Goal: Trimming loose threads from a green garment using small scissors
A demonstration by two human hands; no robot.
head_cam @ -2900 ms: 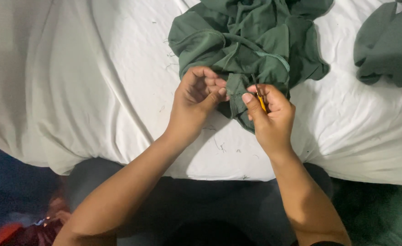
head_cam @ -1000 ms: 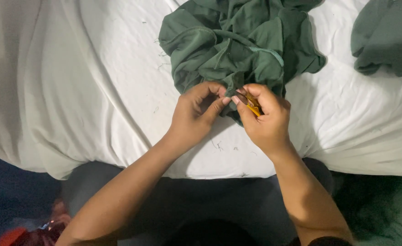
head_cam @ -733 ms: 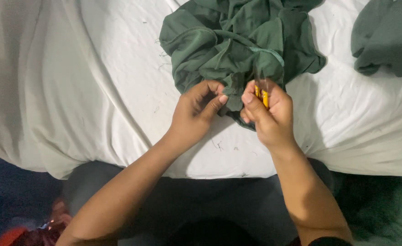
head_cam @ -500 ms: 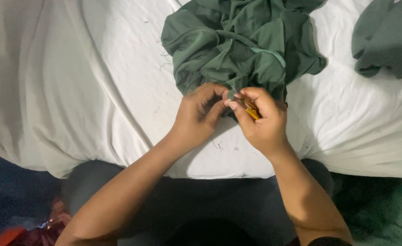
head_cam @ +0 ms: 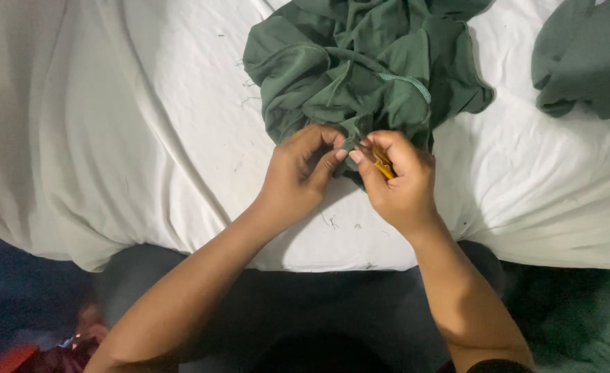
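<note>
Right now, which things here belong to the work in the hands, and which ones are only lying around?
In use:
- green garment, its edge pinched by the left hand
- small yellow tool, in the grip of the right hand, at the same edge

Lying about:
- second green cloth, far right, untouched
- white sheet under everything, with loose thread bits near the hands

Your left hand (head_cam: 298, 173) pinches the near edge of the crumpled green garment (head_cam: 363, 69) on the white sheet (head_cam: 146, 138) — your right hand (head_cam: 398, 183) meets it there, closed around a small yellow tool (head_cam: 383, 166). Another green cloth (head_cam: 585, 59) lies well apart, at the far right.
</note>
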